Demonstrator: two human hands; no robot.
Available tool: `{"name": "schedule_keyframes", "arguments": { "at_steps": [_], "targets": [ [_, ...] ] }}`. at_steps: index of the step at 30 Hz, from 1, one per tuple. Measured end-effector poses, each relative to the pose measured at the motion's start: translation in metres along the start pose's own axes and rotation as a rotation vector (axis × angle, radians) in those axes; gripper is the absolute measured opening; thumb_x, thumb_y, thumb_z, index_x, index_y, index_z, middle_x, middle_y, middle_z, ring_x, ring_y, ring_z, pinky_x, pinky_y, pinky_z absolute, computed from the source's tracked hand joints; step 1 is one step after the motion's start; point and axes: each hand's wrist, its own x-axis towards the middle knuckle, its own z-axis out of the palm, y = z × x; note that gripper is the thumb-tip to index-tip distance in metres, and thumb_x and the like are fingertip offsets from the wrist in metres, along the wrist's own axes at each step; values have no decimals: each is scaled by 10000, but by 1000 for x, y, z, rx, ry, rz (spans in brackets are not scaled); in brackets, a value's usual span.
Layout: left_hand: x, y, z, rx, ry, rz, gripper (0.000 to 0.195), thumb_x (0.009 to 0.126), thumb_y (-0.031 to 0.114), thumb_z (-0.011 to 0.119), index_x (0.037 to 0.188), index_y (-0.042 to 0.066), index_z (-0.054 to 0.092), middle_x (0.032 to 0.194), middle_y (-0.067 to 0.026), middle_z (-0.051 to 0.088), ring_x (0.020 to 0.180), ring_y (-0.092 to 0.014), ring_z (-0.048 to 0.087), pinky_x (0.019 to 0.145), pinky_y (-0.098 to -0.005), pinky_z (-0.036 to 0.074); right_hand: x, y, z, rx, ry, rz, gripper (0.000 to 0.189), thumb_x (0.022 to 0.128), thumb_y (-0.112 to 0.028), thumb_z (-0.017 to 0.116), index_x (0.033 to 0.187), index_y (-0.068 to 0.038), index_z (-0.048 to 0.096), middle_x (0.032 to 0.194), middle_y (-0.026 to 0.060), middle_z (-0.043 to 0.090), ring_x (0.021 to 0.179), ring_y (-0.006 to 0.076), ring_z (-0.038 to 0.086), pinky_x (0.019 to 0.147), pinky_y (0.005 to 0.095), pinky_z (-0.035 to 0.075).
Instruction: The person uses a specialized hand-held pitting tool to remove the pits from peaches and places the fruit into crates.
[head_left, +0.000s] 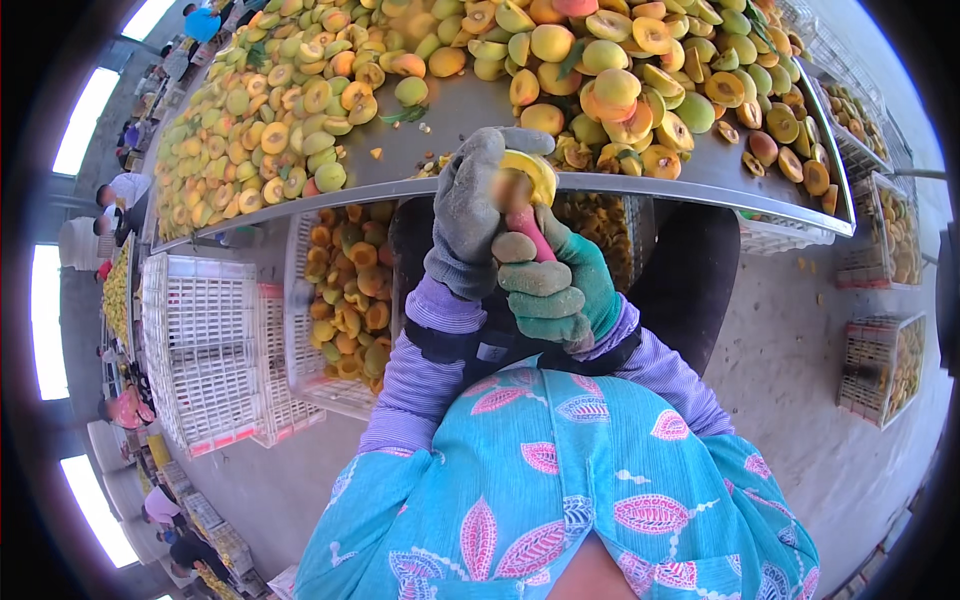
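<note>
My left hand (469, 202), in a grey work glove, grips a halved yellow peach (544, 178) just over the near edge of the metal table (450, 112). In a green glove, my right hand (559, 281) is closed around the pink handle (531, 234) of a small hand tool. The tool's head meets the cut face of the fruit; a blur hides its shape. Behind my hands, many halved peaches (634, 97) lie heaped on the table, some with their stones in, among a few green leaves.
A white plastic crate of fruit halves (300, 330) stands under the table's left part, beside stacked white crates (202, 337). Fruit scraps (592, 217) lie in a container below my hands. More filled crates (870, 375) stand at right. Several people (124, 191) are at the far left.
</note>
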Motion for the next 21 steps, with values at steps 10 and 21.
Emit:
{"name": "schedule_keyframes", "arguments": {
  "at_steps": [10,21],
  "targets": [
    [10,-17,-40,-775,74,-200,432,986,363,491,1222,6,545,1221,-259,559,1127,-386,558,930,-476,518,-39,-14,18,-1419,888,-326,259,946,-274,581,1033,-36,525,745,84,600,577,221,606,503,329,505],
    [-9,-9,-33,601,123,326,427,1018,275,428,1276,-56,506,1176,-230,597,1098,-296,599,955,-416,525,22,-5,-15,-2888,926,-587,271,884,-163,626,1070,-45,468,868,174,598,674,361,662,531,440,532]
  ]
}}
